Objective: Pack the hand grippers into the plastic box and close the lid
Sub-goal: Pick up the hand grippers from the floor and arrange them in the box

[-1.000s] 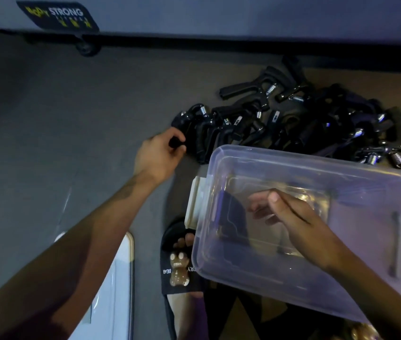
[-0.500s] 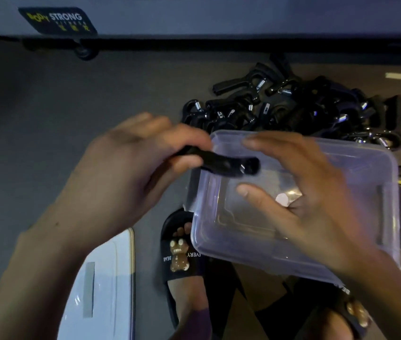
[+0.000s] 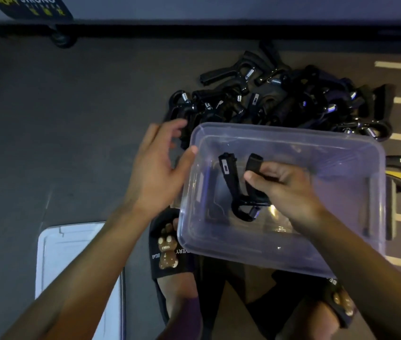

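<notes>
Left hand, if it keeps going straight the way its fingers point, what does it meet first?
Probably the nearest black hand gripper at the left edge of the pile, just beyond the left hand's fingertips. Depth is unclear, so it might pass above it.

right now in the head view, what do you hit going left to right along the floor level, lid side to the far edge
white lid → left hand → slipper with a bear charm → hand gripper → right hand → right wall of the plastic box
</notes>
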